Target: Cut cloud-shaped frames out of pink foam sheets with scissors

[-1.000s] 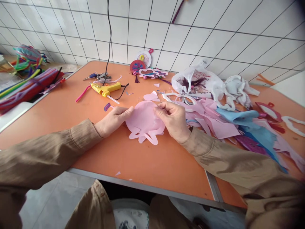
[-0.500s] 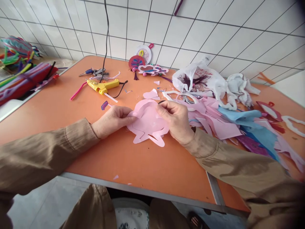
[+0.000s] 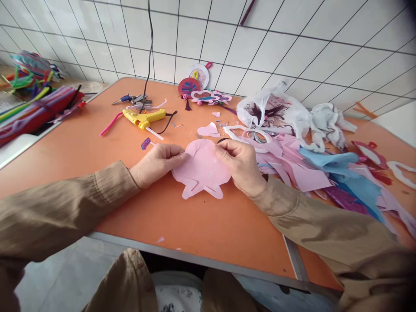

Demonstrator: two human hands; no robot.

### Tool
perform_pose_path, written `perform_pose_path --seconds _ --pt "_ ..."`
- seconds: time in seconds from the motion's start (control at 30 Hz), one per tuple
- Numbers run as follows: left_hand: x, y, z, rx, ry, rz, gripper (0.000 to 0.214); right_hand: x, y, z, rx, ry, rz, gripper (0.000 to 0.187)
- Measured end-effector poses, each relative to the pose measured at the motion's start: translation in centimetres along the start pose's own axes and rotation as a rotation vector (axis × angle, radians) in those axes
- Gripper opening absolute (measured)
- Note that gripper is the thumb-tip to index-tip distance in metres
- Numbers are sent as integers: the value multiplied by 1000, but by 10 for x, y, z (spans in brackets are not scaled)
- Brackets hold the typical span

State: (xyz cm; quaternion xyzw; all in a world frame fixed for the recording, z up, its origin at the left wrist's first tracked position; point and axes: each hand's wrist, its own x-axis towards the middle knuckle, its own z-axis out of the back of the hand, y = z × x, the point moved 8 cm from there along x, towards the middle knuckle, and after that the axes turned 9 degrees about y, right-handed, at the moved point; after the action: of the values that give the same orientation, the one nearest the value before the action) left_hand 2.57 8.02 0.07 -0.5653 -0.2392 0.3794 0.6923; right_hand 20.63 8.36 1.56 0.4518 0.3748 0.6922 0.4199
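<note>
A pink paper cutout (image 3: 201, 170), round with small lobes at its lower edge, lies on the orange table (image 3: 97, 147). My left hand (image 3: 156, 164) pinches its left edge with fingers closed. My right hand (image 3: 242, 164) pinches its upper right edge, fingers curled. Both wrists rest on the table in tan sleeves.
A yellow glue gun (image 3: 144, 118) with a black cord lies behind my left hand. Pink, blue and purple paper scraps (image 3: 308, 169) and white plastic bags (image 3: 276, 112) pile up at the right. Finished round ornaments (image 3: 195, 84) lean on the tiled wall. Coloured pipe cleaners (image 3: 32, 112) lie far left.
The pink cutout has been turned and flattened between my hands, its lobes shifting slightly. Both hands stay pinched on its edges.
</note>
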Motion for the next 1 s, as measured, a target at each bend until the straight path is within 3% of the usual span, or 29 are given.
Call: perform_pose_path --seconds 0.67,0.87,1.0 --pt "0 -5 -3 8 0 -19 43 0 1 -3 10 8 7 33" --pt "2 -2 2 55 -56 -16 44 0 1 -4 63 16 43 36" --pt "1 -2 4 47 -69 -13 43 1 -1 -3 8 4 30 28"
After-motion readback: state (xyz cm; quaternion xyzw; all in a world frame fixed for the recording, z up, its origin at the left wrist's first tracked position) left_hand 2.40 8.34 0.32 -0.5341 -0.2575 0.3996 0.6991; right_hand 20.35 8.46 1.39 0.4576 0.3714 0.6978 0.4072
